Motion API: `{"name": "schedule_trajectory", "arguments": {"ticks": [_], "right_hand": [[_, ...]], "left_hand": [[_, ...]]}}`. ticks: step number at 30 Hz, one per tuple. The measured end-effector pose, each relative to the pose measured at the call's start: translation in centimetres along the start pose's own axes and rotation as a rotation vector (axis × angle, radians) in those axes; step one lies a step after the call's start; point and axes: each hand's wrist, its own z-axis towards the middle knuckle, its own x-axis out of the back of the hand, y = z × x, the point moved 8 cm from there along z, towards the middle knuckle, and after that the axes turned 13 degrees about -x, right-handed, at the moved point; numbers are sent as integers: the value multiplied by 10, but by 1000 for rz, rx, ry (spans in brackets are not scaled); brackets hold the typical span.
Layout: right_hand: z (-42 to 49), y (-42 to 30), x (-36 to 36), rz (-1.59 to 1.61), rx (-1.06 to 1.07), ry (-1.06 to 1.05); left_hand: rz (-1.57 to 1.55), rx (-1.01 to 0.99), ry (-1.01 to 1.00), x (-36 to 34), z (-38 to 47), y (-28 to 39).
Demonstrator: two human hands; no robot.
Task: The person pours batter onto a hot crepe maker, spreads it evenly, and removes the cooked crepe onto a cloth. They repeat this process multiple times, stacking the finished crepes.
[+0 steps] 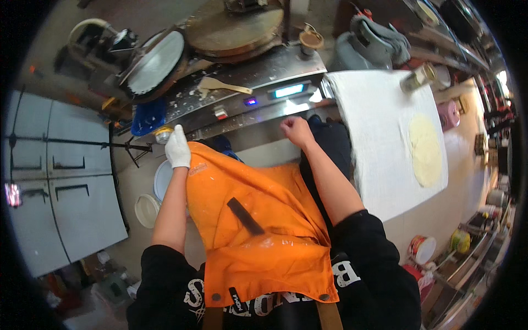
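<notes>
My left hand [178,148], in a white knit glove, is at the raised left edge of an orange apron [243,198] and appears to grip its cloth. The apron spreads out from my chest towards that hand. A small yellow-rimmed container [163,134] is just left of the glove. My bare right hand [298,131] hangs in front of the steel counter with its fingers curled in, and nothing shows in it. On the counter [251,74] beyond lies a wooden spatula [222,85] among batter scraps. A lit display [288,90] is on the counter's front.
Round griddles [235,31] stand behind the counter, with a tilted round plate [159,62] to their left. At right, a white cloth-covered table [371,165] bears thin pale flatbreads [425,152] and a glass jar [417,77]. A tripod leg [134,150] and pale tub [147,210] are at left.
</notes>
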Motion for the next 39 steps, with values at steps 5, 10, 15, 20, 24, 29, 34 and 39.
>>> {"name": "schedule_trajectory", "arguments": {"ticks": [5,10,15,20,24,29,34,39], "right_hand": [[42,32,-27,584,-302,92],[42,29,-26,738,-357,65],[46,28,-17,840,-402,113],[68,47,-11,1087,-446,202],[85,51,-8,1244,-442,176],[91,42,-13,1308,-411,123],[87,37,-24,1330,-424,96],[85,41,-31,1244,-459,47]], "left_hand": [[-42,69,-27,3,-2,-1],[30,104,-47,10,0,4],[100,85,-107,7,2,12],[114,100,-132,5,1,14],[146,82,-141,5,3,15],[151,111,-159,2,3,13],[286,-27,-225,-9,7,16],[360,-133,-242,-11,7,15]]}}
